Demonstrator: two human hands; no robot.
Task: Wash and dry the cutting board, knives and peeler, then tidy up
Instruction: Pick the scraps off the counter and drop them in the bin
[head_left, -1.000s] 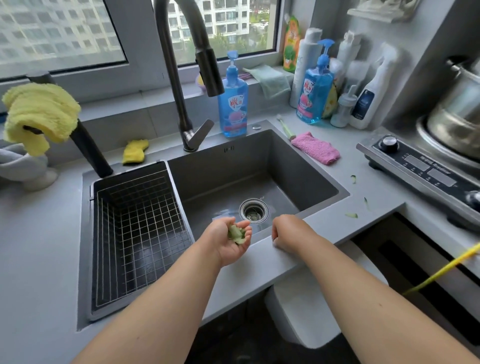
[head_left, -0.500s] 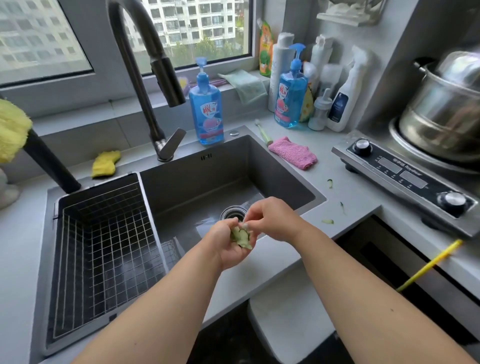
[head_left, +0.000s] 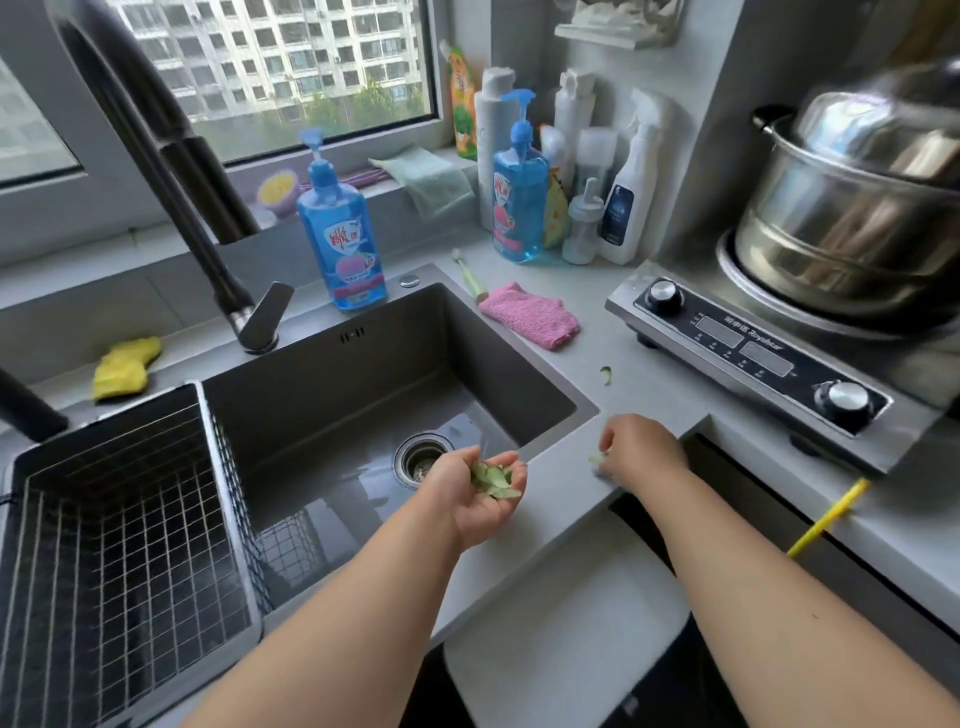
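No cutting board, knife or peeler shows in this view. My left hand (head_left: 475, 501) is palm up over the front rim of the sink (head_left: 550, 499), cupping a small heap of green peel scraps (head_left: 493, 480) on loosely bent fingers. My right hand (head_left: 641, 454) is down on the grey counter (head_left: 670, 395) to the right of the sink, its curled fingertips pinching a pale green scrap (head_left: 596, 460). Another green scrap (head_left: 605, 375) lies farther back on the counter.
A wire basket (head_left: 119, 519) fills the sink's left half, with the drain (head_left: 422, 460) to its right. A black tap (head_left: 171, 171), blue soap bottles (head_left: 340, 234), a pink cloth (head_left: 530, 314) and a yellow sponge (head_left: 124, 369) stand behind. At right sit a cooker (head_left: 748, 348) and steel pot (head_left: 857, 208).
My right hand left the left palm and moved right onto the counter to a scrap. The left palm has opened flatter and holds more scraps. The view shifted right.
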